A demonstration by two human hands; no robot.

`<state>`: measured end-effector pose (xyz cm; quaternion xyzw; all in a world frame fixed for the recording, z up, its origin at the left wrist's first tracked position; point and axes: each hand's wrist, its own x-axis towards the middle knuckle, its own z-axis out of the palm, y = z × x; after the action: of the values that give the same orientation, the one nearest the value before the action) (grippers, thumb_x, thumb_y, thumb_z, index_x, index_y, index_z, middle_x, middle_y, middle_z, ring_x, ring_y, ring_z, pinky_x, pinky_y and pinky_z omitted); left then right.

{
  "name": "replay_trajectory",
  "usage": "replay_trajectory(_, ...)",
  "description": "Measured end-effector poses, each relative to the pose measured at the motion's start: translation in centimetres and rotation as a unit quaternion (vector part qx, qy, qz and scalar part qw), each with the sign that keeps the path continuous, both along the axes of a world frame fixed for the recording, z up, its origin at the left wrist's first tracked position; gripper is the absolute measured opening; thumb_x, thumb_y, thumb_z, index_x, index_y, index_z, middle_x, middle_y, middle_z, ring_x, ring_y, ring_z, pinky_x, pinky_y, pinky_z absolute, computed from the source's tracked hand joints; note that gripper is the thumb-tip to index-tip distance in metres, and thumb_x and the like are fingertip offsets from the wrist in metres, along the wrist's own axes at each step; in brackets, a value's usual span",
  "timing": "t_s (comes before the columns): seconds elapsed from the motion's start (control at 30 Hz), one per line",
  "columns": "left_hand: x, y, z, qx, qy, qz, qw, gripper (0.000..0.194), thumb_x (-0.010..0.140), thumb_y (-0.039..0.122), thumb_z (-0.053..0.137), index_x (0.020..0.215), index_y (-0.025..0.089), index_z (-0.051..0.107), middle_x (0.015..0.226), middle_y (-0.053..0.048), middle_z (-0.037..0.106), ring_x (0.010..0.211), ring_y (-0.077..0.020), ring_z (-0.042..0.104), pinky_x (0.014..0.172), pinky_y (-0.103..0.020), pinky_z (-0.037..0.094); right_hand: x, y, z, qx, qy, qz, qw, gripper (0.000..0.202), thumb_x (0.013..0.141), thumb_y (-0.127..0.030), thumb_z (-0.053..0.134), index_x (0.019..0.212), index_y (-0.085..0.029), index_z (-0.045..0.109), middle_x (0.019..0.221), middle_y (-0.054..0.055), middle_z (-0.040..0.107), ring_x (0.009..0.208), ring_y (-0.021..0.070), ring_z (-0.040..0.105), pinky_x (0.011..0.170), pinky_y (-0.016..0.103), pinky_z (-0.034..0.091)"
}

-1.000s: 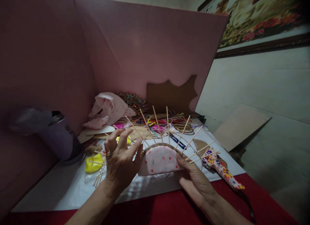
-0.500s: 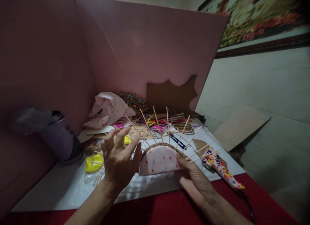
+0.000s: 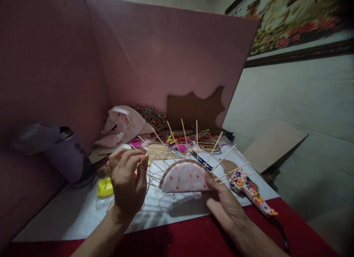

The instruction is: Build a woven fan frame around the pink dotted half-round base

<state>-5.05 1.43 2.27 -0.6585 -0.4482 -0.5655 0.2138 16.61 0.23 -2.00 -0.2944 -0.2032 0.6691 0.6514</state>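
Note:
My right hand (image 3: 225, 203) grips the right end of a half-round piece (image 3: 184, 179) covered in pale spotted cloth. Brown cord (image 3: 177, 164) runs along its curved edge, and thin wooden sticks (image 3: 197, 139) fan out from there. To its left, my left hand (image 3: 127, 176) is closed, thumb and fingertips pressed together near the left-hand sticks. What the pinch holds is too fine to make out. Loose strands of thin cord (image 3: 149, 176) hang between this hand and the piece.
A blue utility knife (image 3: 203, 162) lies behind the piece. On the right is a glue gun wrapped in flowered cloth (image 3: 256, 198). At left stand a purple tumbler (image 3: 69, 157) and a yellow packet (image 3: 104, 188). Spotted cloth (image 3: 124, 122) and brown cardboard (image 3: 193, 109) are at the back.
My left hand has gone from spread fingers beside the piece to a closed pinch farther left. The half-round piece has shifted slightly right and up in my right hand.

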Motion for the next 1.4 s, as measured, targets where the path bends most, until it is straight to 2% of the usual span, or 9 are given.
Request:
replay_trajectory(0.37,0.7,0.2,-0.9,0.017,0.022,-0.054,0.998,0.014,0.077,0.011,0.058,0.088,0.019,0.057,0.083,-0.006,0.066,0.086,-0.0213,0.057,0.083,-0.042,0.041,1.1,0.4,2.2,0.146,-0.119,-0.162,0.969,0.026,0.066,-0.023,0.076,0.091,-0.021,0.069,0.096,0.002,0.071,0.094,0.0200,0.062,0.090,0.037,0.046)
replay_trajectory(0.53,1.5,0.6,-2.2,-0.095,-0.003,-0.166,0.982,0.014,0.081,0.015,0.054,0.094,0.018,0.059,0.082,-0.005,0.064,0.079,-0.0176,0.057,0.074,-0.034,0.045,1.5,0.4,3.0,0.225,-0.274,-0.203,0.913,0.026,0.074,-0.028,0.070,0.099,-0.021,0.065,0.095,0.004,0.071,0.087,0.0208,0.065,0.081,0.038,0.050)
replay_trajectory(0.63,2.1,0.9,-2.9,-0.245,-0.073,-0.243,0.936,0.019,0.081,0.024,0.056,0.098,0.017,0.061,0.084,-0.006,0.066,0.076,-0.0178,0.059,0.072,-0.033,0.045,1.3,0.3,3.7,0.323,-0.475,-0.275,0.771,0.024,0.082,-0.025,0.061,0.106,-0.021,0.063,0.099,0.006,0.069,0.090,0.0214,0.064,0.080,0.039,0.050)
replay_trajectory(0.77,1.8,1.5,-2.8,-0.420,-0.258,-0.362,0.791,0.025,0.079,0.028,0.057,0.098,0.014,0.064,0.091,-0.010,0.068,0.081,-0.0214,0.062,0.072,-0.035,0.047,0.5,0.0,4.4,0.465,-0.596,-0.344,0.558,0.024,0.085,-0.017,0.054,0.107,-0.020,0.063,0.100,0.007,0.069,0.094,0.0210,0.060,0.085,0.039,0.047)
replay_trajectory(0.83,1.2,1.7,-2.5,-0.453,-0.332,-0.426,0.709,0.026,0.077,0.024,0.057,0.100,0.014,0.064,0.096,-0.011,0.069,0.086,-0.0228,0.063,0.076,-0.036,0.047,0.2,-0.3,4.5,0.506,-0.631,-0.346,0.475,0.027,0.085,-0.013,0.051,0.109,-0.017,0.062,0.102,0.008,0.069,0.096,0.0222,0.058,0.086,0.040,0.046)
replay_trajectory(0.93,0.2,1.6,-1.9,-0.450,-0.379,-0.540,0.602,0.029,0.078,0.020,0.053,0.106,0.016,0.063,0.107,-0.012,0.066,0.102,-0.0260,0.059,0.086,-0.040,0.044,-0.2,-1.0,4.0,0.535,-0.707,-0.351,0.302,0.030,0.087,-0.010,0.048,0.114,-0.010,0.060,0.110,0.011,0.067,0.100,0.0247,0.055,0.083,0.040,0.044)
replay_trajectory(1.0,-0.2,1.4,-1.6,-0.448,-0.392,-0.603,0.531,0.034,0.080,0.019,0.049,0.113,0.019,0.060,0.113,-0.010,0.064,0.107,-0.0270,0.056,0.090,-0.043,0.042,-0.3,-1.5,3.4,0.535,-0.732,-0.351,0.235,0.029,0.087,-0.011,0.049,0.114,-0.009,0.060,0.113,0.011,0.066,0.100,0.0242,0.054,0.082,0.039,0.042)
replay_trajectory(1.17,0.1,1.0,-1.4,-0.461,-0.413,-0.679,0.394,0.044,0.082,0.020,0.047,0.126,0.025,0.051,0.111,-0.007,0.065,0.104,-0.0260,0.058,0.092,-0.046,0.040,-0.6,-2.4,1.8,0.528,-0.747,-0.357,0.189,0.030,0.088,-0.011,0.045,0.113,-0.010,0.062,0.114,0.011,0.066,0.099,0.0226,0.055,0.081,0.038,0.040)
replay_trajectory(1.4,0.7,1.1,-1.6,-0.463,-0.425,-0.672,0.393,0.034,0.091,0.031,0.040,0.122,0.024,0.054,0.109,-0.008,0.065,0.098,-0.0240,0.061,0.091,-0.044,0.041,-1.3,-3.0,0.7,0.540,-0.736,-0.360,0.191,0.030,0.087,-0.013,0.046,0.112,-0.011,0.063,0.113,0.012,0.066,0.098,0.0229,0.055,0.082,0.037,0.040)
